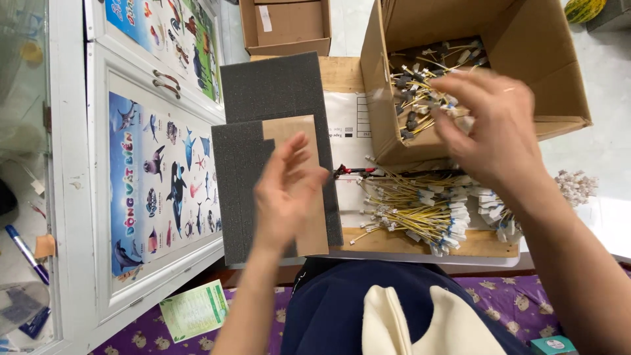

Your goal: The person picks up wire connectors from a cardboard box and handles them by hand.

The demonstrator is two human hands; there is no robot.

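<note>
Left hand [284, 190] over foam pad [244, 190]

The left hand [286, 190] is hovering near the middle of the scene, fingers spread loosely and pointing away, palm turned to the right, holding nothing. The right hand [490, 128] is reaching farther out on the right, forearm angling in from the near right corner, fingers curling downward.

2 hands [289, 190], 2 cardboard boxes [552, 66], 2 foam pads [276, 85], 1 pen [25, 253]
</note>
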